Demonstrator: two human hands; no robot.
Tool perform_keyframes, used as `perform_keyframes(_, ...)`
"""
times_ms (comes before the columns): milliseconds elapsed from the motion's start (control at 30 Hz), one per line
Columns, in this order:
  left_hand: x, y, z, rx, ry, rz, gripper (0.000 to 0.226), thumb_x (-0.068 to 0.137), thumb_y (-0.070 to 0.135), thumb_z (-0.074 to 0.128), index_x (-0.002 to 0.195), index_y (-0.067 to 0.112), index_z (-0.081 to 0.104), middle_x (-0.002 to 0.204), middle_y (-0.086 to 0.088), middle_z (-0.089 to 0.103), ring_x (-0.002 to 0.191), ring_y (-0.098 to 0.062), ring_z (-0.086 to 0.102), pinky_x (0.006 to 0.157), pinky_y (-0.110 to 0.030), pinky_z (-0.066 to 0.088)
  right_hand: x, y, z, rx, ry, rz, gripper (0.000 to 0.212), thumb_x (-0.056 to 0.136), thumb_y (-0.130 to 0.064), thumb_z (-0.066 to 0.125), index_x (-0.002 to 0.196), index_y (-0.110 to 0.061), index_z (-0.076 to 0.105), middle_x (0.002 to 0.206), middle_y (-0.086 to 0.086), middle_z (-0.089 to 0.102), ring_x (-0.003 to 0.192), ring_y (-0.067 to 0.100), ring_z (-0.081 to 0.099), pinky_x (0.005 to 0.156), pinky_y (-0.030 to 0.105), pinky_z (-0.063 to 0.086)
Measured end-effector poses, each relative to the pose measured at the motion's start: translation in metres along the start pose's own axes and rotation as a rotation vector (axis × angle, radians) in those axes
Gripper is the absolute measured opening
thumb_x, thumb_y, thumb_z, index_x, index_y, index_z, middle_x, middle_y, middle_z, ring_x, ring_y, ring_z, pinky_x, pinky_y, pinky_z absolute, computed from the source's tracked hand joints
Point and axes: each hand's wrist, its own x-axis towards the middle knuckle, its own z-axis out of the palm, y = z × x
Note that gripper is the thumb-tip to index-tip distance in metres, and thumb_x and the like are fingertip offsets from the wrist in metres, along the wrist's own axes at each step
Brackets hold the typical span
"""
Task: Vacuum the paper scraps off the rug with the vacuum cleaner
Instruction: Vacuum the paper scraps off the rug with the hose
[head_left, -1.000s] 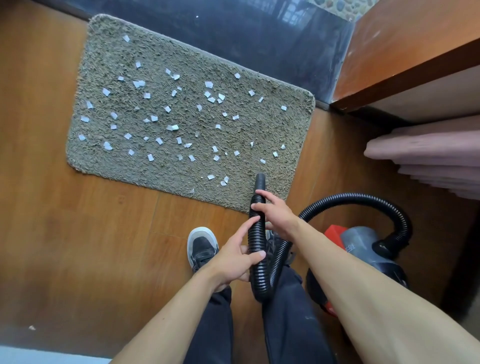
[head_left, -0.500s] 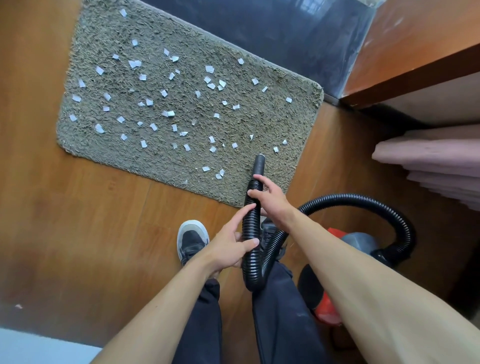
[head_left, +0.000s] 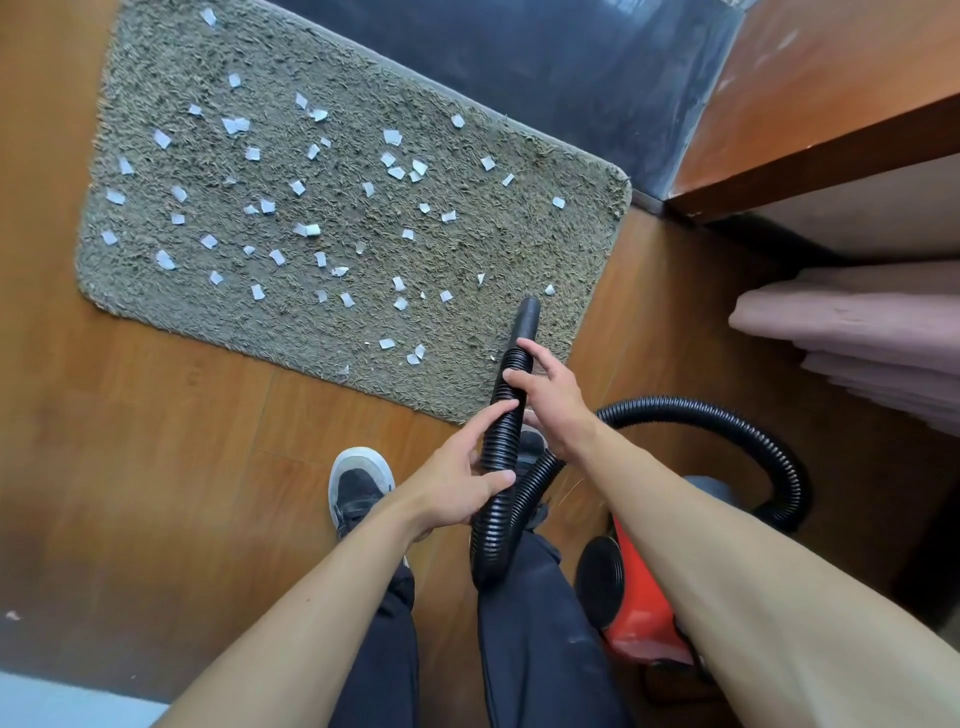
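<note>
Both of my hands had hold of the black ribbed hose (head_left: 500, 441), as the head view showed. My left hand (head_left: 452, 488) gripped it lower down, thumb laid across the ribs and forefinger stretched up along its side. My right hand (head_left: 550, 400) held it higher, fingers curled over the top just behind the smooth nozzle (head_left: 527, 322).

The nozzle pointed away from me over the near right part of the grey shaggy rug (head_left: 519, 249). Whether its tip touched the pile I could not tell. White paper scraps (head_left: 311, 228) lay scattered over most of the rug, thicker toward the left and middle, and one lay just beyond the nozzle's mouth.

From my hands the hose dropped into a loop in front of my dark trousers (head_left: 535, 649), then swept out to the right in a wide arc and bent back toward the red vacuum cleaner (head_left: 639, 613). That stood on the wooden floor (head_left: 156, 467) by my right leg, partly hidden under my right forearm.

My left shoe (head_left: 361, 483) stood on the floor just short of the rug's near edge. To the right, folded pink cloths (head_left: 857, 322) lay stacked under a wooden shelf (head_left: 810, 156).
</note>
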Motion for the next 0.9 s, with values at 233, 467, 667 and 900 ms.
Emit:
perform_keyframes(233,0.01,0.002,0.008,0.051,-0.007,0.033,0.072,0.095,0.005,0.059,0.134,0.062,0.039,0.104,0.009,0.068,0.093,-0.012,0.068,0.071,-0.032,0.058,-0.002,-0.001,-0.013,0.077,0.035,-0.011,0.051,0.092,-0.004,0.059,0.136,-0.028,0.053,0.102,0.004,0.065,0.084,0.016,0.063,0.072,0.033,0.055)
perform_keyframes(467,0.017,0.014,0.012,0.054,0.002,0.061,0.07,0.096,0.002,0.057,0.142,0.05,0.038,0.097,0.007,0.068,0.071,0.002,0.066,0.055,-0.01,0.048,0.005,-0.013,-0.018,0.082,0.029,-0.027,0.051,0.091,-0.005,0.06,0.137,-0.029,0.053,0.102,0.007,0.064,0.084,0.017,0.063,0.07,0.031,0.054)
perform_keyframes(667,0.011,0.011,0.009,0.025,-0.008,0.021,0.07,0.096,0.005,0.058,0.138,0.058,0.038,0.091,0.01,0.068,0.075,-0.006,0.066,0.06,-0.02,0.052,0.001,-0.008,-0.013,0.067,0.031,-0.018,0.052,0.091,-0.006,0.06,0.137,-0.029,0.052,0.103,0.006,0.064,0.085,0.017,0.062,0.072,0.034,0.055)
perform_keyframes(900,-0.028,-0.016,0.001,-0.053,-0.014,-0.058,0.07,0.097,0.008,0.059,0.136,0.062,0.038,0.108,-0.008,0.073,0.098,-0.027,0.071,0.086,-0.059,0.055,-0.022,0.024,0.009,-0.02,-0.037,0.06,0.052,0.09,-0.01,0.062,0.137,-0.03,0.051,0.114,0.009,0.065,0.095,0.023,0.066,0.088,0.045,0.054)
